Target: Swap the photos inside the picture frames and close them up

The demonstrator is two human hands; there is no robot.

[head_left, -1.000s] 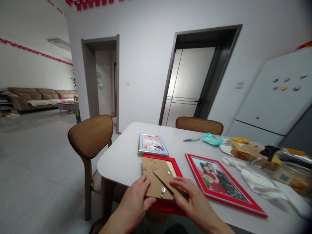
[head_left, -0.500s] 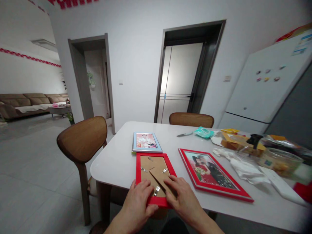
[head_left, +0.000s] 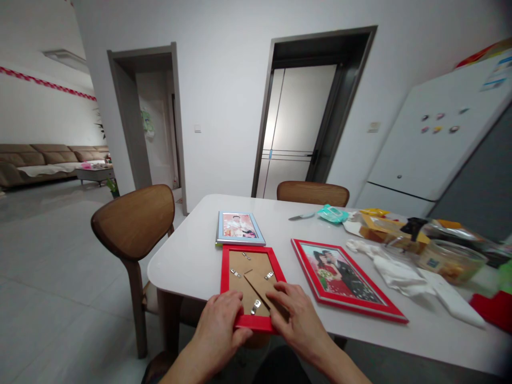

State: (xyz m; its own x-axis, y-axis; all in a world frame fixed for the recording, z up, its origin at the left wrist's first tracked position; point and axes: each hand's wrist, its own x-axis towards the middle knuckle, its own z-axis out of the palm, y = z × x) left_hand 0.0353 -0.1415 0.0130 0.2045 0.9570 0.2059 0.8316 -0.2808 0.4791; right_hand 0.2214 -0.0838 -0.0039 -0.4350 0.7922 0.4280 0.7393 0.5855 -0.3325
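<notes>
A red picture frame lies face down at the table's near edge, its brown backing board showing with several metal clips. A narrow brown stand flap slants across the board. My left hand is closed round the frame's lower left corner, thumb at the near rim. Over the lower right side, my right hand grips the frame, with its fingers curled by the flap. Beyond it is a light blue framed photo, face up. To the right lies another red framed photo, also face up.
A knife and a teal packet lie toward the back of the white table. Crumpled white cloth, a clear tub and a cardboard box crowd the right. Wooden chairs stand left and behind.
The view has shifted slightly, so everything sits a little differently in the picture. Both hands keep their hold on the red picture frame, with little visible movement of the fingers.
</notes>
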